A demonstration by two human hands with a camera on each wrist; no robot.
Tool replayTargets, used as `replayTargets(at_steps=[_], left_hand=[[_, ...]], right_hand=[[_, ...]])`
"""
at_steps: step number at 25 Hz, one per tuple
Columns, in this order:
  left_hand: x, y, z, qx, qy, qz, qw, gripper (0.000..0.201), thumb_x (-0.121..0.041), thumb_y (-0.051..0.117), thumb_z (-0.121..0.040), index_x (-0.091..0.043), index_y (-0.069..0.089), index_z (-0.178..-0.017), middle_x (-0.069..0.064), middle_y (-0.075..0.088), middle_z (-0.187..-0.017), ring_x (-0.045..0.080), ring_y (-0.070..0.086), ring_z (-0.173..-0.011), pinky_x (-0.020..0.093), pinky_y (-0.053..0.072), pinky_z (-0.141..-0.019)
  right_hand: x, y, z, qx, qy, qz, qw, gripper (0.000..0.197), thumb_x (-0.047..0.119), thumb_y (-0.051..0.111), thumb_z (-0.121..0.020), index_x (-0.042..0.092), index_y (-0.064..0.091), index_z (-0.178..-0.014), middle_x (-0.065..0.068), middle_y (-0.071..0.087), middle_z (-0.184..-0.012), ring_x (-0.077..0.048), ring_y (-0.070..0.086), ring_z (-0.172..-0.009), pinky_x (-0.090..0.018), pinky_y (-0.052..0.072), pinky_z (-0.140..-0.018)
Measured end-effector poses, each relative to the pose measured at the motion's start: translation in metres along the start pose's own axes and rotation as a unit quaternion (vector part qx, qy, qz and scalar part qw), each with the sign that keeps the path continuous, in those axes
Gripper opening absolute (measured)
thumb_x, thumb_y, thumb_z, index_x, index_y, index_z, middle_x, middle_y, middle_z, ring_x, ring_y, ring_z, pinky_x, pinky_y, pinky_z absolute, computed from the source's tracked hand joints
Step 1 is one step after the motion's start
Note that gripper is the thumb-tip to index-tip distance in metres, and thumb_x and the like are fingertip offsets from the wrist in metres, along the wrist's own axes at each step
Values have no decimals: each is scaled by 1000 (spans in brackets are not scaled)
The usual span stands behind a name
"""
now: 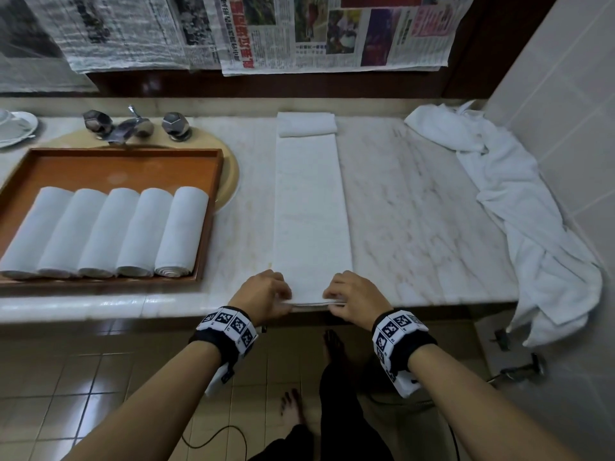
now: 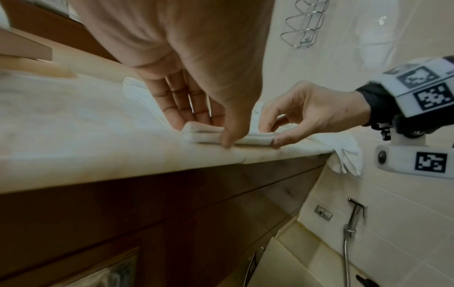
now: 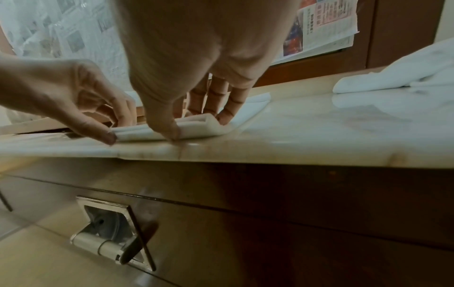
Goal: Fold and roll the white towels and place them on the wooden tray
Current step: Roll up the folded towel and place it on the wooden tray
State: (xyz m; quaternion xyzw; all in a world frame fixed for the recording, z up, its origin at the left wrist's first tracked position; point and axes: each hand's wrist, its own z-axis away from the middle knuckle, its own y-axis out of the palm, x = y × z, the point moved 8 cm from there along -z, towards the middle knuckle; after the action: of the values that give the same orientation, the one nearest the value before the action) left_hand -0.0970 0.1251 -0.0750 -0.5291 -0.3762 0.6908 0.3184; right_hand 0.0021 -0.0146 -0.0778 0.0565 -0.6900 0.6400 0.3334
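Note:
A long folded white towel (image 1: pixel 311 207) lies as a narrow strip on the marble counter, its far end turned over. Both hands work its near end at the counter's front edge. My left hand (image 1: pixel 266 292) pinches the left corner, thumb in front and fingers on top (image 2: pixel 211 134). My right hand (image 1: pixel 349 294) pinches the right corner the same way (image 3: pixel 186 126). The near end (image 2: pixel 213 136) is turned up into a first thick fold between them (image 3: pixel 196 128). At the left the wooden tray (image 1: pixel 133 161) holds several rolled white towels (image 1: pixel 106 232) in a row.
A pile of loose white towels (image 1: pixel 519 207) lies at the right and hangs over the counter's edge. A chrome faucet (image 1: pixel 136 126) and a sink sit behind the tray. A white dish (image 1: pixel 15 128) stands at the far left. Newspapers (image 1: pixel 266 28) cover the wall behind.

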Motion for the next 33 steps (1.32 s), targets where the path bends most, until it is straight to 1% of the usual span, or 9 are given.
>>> replayTargets(at_steps=[3, 7, 10, 13, 20, 26, 28, 31, 33], left_hand=[[1, -1, 3, 6, 0, -12, 1000, 10, -21, 69, -78, -14, 71, -84, -2, 63, -87, 17, 55, -84, 34, 48, -75], [3, -4, 6, -9, 10, -12, 1000, 11, -17, 64, -81, -12, 67, -91, -2, 62, -88, 14, 52, -81, 22, 39, -73], [4, -6, 4, 3, -1, -5, 1000, 10, -16, 60, -86, -14, 65, -95, -5, 59, -86, 12, 51, -78, 21, 39, -72], [6, -15, 2, -10, -10, 31, 999, 8, -12, 62, -86, -12, 65, -93, -4, 59, -83, 15, 56, -73, 27, 46, -70], [17, -22, -2, -35, -63, 79, 994, 6, -10, 68, -84, -12, 73, -88, -8, 60, -75, 3, 53, -65, 11, 39, -64], [13, -20, -7, -37, -67, 19, 997, 11, -15, 66, -88, -14, 76, -92, -5, 59, -86, 11, 53, -79, 19, 38, -72], [5, -18, -9, -45, -44, -12, 998, 12, -12, 62, -90, -12, 74, -94, 1, 61, -95, 18, 56, -87, 25, 42, -74], [-6, -4, -10, -26, -40, -67, 997, 20, -7, 54, -91, -10, 73, -98, 4, 62, -100, 25, 60, -91, 32, 49, -78], [-9, -3, -6, -30, -47, -80, 995, 22, -16, 54, -90, -10, 73, -100, 4, 63, -101, 24, 59, -94, 32, 49, -78]], right_hand=[[-6, -4, 5, -23, 15, -2, 1000, 13, 16, 69, -78, 15, 75, -89, 5, 67, -86, -15, 59, -85, -35, 52, -71], [-16, -8, 13, -47, 43, -5, 998, 16, 11, 62, -82, 14, 73, -93, 4, 64, -88, -14, 54, -86, -24, 44, -74], [-24, -10, 17, -36, 82, -25, 996, 18, 10, 58, -87, 14, 71, -99, 5, 63, -92, -13, 52, -89, -25, 43, -80], [-27, -12, 16, -20, 112, -37, 993, 18, 11, 53, -90, 16, 64, -103, 5, 63, -96, -13, 51, -90, -28, 43, -82], [-27, -19, 10, -3, 151, -24, 988, 11, 12, 50, -90, 23, 54, -88, 6, 56, -78, -13, 50, -72, -23, 36, -64], [-26, -20, 7, -24, 195, 25, 980, 10, 14, 51, -90, 19, 60, -92, 5, 52, -91, -15, 50, -86, -27, 42, -68], [-18, -21, 3, -50, 161, 75, 983, 11, 8, 54, -88, 16, 60, -93, 4, 50, -96, -16, 48, -91, -29, 41, -65], [-5, -9, -5, -46, 102, 81, 990, 15, -5, 59, -81, 8, 67, -84, -3, 59, -90, -23, 57, -88, -34, 48, -64], [-1, -7, -4, -57, 99, 84, 990, 8, 3, 63, -79, 6, 70, -77, -5, 63, -82, -24, 60, -82, -33, 51, -62]])
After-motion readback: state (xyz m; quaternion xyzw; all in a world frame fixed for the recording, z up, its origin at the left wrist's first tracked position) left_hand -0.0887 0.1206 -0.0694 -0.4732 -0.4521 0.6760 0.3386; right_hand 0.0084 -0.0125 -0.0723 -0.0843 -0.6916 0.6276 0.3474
